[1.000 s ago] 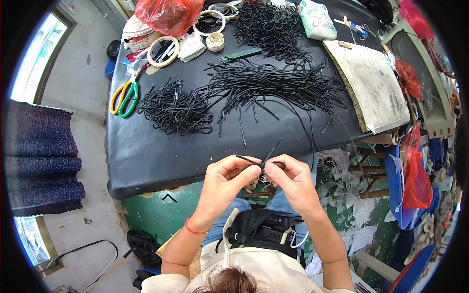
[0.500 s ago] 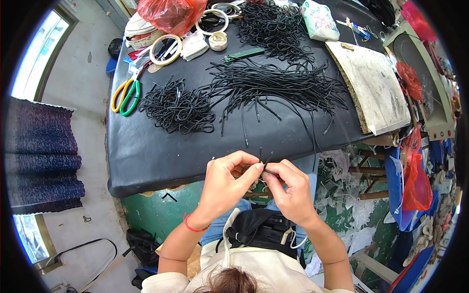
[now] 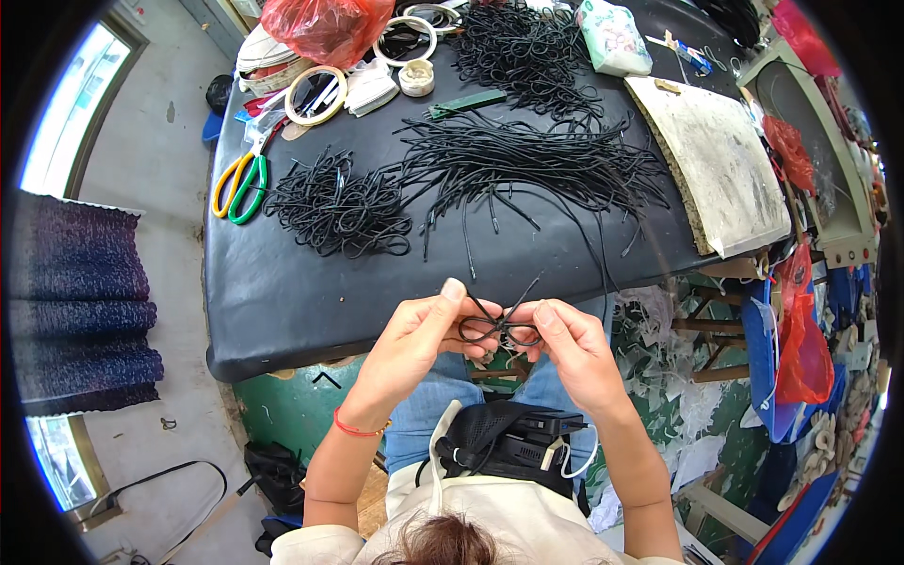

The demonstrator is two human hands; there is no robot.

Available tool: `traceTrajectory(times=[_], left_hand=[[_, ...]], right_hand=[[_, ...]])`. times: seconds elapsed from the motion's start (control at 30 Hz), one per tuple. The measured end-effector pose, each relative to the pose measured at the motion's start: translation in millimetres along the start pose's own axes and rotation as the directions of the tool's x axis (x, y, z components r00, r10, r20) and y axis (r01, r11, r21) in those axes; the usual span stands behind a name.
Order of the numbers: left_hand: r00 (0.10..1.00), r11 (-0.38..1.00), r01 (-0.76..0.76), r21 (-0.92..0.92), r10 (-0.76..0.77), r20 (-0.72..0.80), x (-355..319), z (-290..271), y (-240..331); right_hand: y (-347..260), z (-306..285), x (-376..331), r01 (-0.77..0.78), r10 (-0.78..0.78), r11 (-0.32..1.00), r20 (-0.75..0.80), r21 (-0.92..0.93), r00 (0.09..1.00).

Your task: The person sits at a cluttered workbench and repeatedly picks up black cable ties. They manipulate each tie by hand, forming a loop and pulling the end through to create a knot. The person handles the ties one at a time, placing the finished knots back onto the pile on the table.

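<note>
A thin black cord [image 3: 500, 326] stretches between my hands just off the table's front edge. It forms a bow, with a small loop on each side and two loose ends rising above the middle. My left hand [image 3: 420, 330] has its fingers behind the left loop, and its thumb points up. At the right loop, my right hand [image 3: 576, 341] pinches the cord between thumb and fingers. Beyond them on the table lies a long bundle of straight black cords [image 3: 537, 165]. A heap of looped black cords [image 3: 341, 209] sits to its left.
The black-covered table [image 3: 311, 301] carries scissors [image 3: 242, 188] with yellow and green handles, tape rings [image 3: 317, 95], a green strip [image 3: 466, 104] and another cord heap [image 3: 523, 52]. A pale board [image 3: 711, 160] rests at the right edge. Plastic scraps [image 3: 678, 395] litter the green floor.
My hands have moved slightly apart, and the cord between them now shows as an open bow with two loops. My left thumb has lifted upward from its earlier pinch.
</note>
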State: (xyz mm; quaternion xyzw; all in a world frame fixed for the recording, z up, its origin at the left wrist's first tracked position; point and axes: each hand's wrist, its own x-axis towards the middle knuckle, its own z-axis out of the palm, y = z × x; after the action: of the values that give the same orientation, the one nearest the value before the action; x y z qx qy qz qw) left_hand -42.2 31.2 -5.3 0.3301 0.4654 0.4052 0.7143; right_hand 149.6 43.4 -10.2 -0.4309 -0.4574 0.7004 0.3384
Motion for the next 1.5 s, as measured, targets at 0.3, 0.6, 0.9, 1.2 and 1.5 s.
traceTrajectory(times=[0.3,0.6,0.9,1.2,1.5], left_hand=[[0.998,0.996,0.012,-0.088,-0.018,-0.062,-5,-1,-3],[0.998,0.998,-0.056,0.005,0.057,-0.015,-4,-1,-6],[0.997,0.970,-0.078,-0.232,0.076,-0.020,-2,8,-12],[0.997,0.986,-0.074,-0.152,0.076,0.010,-2,11,-15],[0.998,0.999,-0.023,-0.032,0.024,0.062,-6,9,-8]], right_hand=[[0,0,4,-0.032,0.032,0.999,0.002,0.030,0.999],[1,5,4,-0.021,0.021,0.999,-0.008,-0.040,1.000],[4,10,11,0.013,-0.010,0.998,-0.060,0.055,0.998],[-8,13,14,0.232,-0.240,0.970,-0.138,-0.073,0.961],[-5,14,18,0.089,-0.099,0.989,0.087,0.117,0.991]])
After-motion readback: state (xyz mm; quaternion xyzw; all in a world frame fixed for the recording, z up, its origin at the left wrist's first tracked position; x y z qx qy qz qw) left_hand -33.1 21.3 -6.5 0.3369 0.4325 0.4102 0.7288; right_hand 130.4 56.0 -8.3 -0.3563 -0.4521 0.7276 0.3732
